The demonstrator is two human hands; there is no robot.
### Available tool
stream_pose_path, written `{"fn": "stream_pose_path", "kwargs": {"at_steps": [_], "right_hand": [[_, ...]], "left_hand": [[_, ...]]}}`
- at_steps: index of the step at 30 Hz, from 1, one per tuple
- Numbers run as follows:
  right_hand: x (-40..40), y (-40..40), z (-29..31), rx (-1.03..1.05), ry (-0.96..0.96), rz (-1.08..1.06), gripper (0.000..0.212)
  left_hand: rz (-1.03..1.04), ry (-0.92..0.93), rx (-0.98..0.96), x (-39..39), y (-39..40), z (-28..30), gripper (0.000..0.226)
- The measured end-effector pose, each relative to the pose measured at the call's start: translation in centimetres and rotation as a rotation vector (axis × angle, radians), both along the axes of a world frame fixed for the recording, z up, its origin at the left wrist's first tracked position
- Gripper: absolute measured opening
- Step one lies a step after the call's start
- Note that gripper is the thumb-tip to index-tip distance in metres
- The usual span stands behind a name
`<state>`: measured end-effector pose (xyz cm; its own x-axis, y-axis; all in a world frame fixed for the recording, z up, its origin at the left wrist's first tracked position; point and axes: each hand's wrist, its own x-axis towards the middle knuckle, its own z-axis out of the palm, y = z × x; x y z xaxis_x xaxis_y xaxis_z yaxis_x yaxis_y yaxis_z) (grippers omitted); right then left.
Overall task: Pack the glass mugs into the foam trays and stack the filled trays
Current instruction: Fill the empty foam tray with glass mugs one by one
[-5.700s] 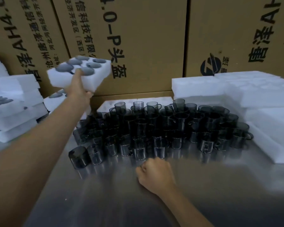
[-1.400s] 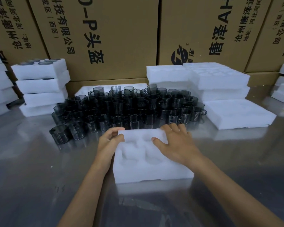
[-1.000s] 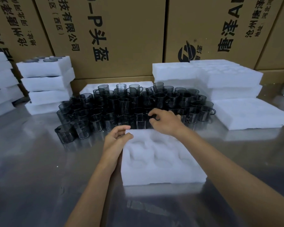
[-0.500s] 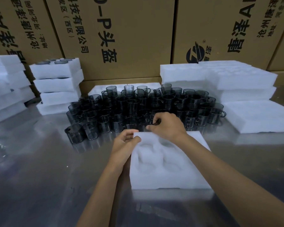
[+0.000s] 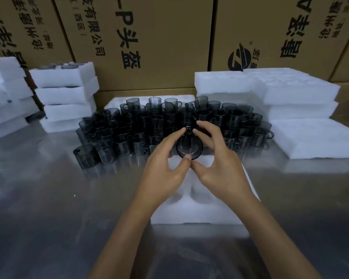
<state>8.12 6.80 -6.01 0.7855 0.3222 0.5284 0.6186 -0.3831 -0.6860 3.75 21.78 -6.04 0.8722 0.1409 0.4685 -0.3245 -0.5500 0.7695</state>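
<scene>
Low centre, an empty foam tray (image 5: 195, 215) lies on the table. Above its far end, left hand (image 5: 165, 168) and right hand (image 5: 220, 168) pinch one mug (image 5: 189, 148) between fingertips, tipped toward the camera. Behind stands the mug cluster (image 5: 169, 123).

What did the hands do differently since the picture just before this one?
The right hand lifted a glass mug out of the cluster of mugs. The left hand left the foam tray edge, and now both hold the mug over the tray. The tray and the foam stacks stayed put.
</scene>
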Motion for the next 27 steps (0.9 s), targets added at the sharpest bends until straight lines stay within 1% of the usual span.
{"fn": "stream_pose_path", "kwargs": {"at_steps": [1,3,5,11,14,16,19,20,22,24,27], "right_hand": [[-0.1,0.0,-0.1,0.015,0.011,0.003,0.078],[0.0,0.0,-0.6,0.047,0.051,0.012,0.071],[0.0,0.0,-1.0,0.035,0.071,0.005,0.066],[0.0,-0.1,-1.5,0.025,0.110,0.041,0.068],[0.1,-0.1,-1.7,0.050,0.144,0.082,0.069],[0.3,-0.3,-1.8,0.087,0.186,0.117,0.071],[0.6,-0.7,-1.7,0.149,0.239,0.176,0.075],[0.7,-0.7,-1.8,0.167,0.246,0.188,0.075],[0.9,-0.7,-1.9,0.207,0.282,0.194,0.072],[1.1,-0.6,-2.0,0.236,0.318,0.176,0.065],[1.4,-0.4,-2.2,0.232,0.363,0.126,0.054]], "left_hand": [[0.002,-0.005,-0.001,-0.1,-0.1,0.1,0.054],[0.011,-0.011,-0.041,-0.1,-0.1,0.2,0.050],[0.008,-0.008,-0.102,0.0,-0.1,0.2,0.045],[0.008,-0.014,-0.232,0.1,0.1,0.2,0.036],[0.019,-0.001,-0.271,0.2,0.3,0.0,0.038],[0.008,0.010,-0.262,0.3,0.4,-0.2,0.043],[-0.011,0.022,-0.127,0.4,0.4,-0.6,0.045],[-0.002,0.014,-0.092,0.4,0.4,-0.7,0.041],[0.028,-0.008,-0.083,0.5,0.5,-0.6,0.027],[0.055,-0.023,-0.084,0.5,0.8,-0.4,0.015],[0.027,0.020,-0.125,0.4,1.2,-0.1,0.008]]}}
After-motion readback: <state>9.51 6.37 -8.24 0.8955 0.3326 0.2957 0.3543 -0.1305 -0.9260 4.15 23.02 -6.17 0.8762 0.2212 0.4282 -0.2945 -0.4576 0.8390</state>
